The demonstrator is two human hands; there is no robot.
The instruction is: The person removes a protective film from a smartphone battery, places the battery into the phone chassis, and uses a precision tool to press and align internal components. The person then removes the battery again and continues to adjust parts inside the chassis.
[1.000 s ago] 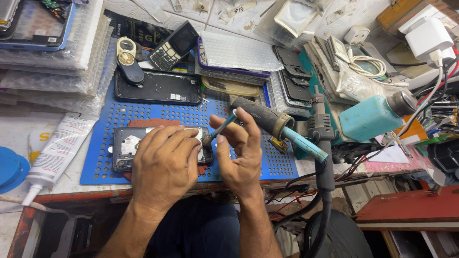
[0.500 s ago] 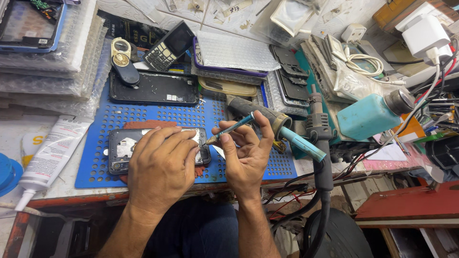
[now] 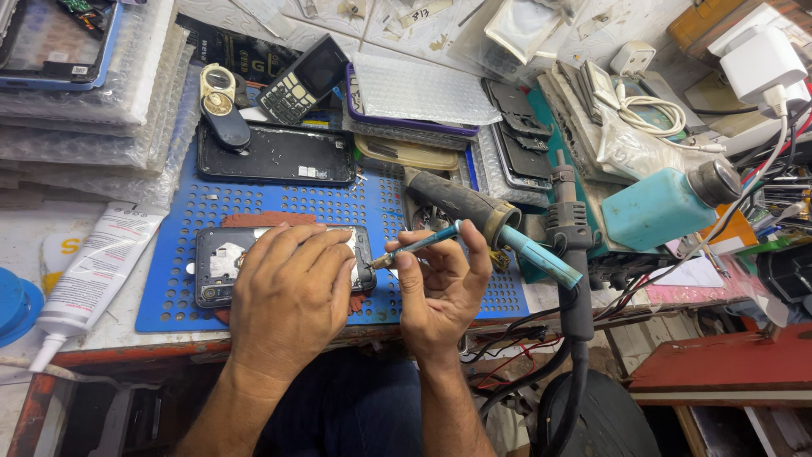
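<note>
The left hand [image 3: 292,292] lay flat, fingers pressed down over an opened phone [image 3: 222,264] that rested on a blue perforated mat [image 3: 279,207] at the front edge of the table [image 3: 25,228]. The right hand [image 3: 440,292] was closed in a pinch around a thin teal screwdriver [image 3: 419,246], its tip touching the phone's right end. Just beyond the right hand lay a soldering iron [image 3: 486,222] with a dark grip and a teal sleeve, beside a black stand [image 3: 568,220]. A black back cover [image 3: 275,156] lay on the mat's far side, with a small keypad phone [image 3: 303,80] behind it. A white glue tube [image 3: 93,271] lay to the left of the mat, and a teal bottle [image 3: 664,205] stood well off to the right.
</note>
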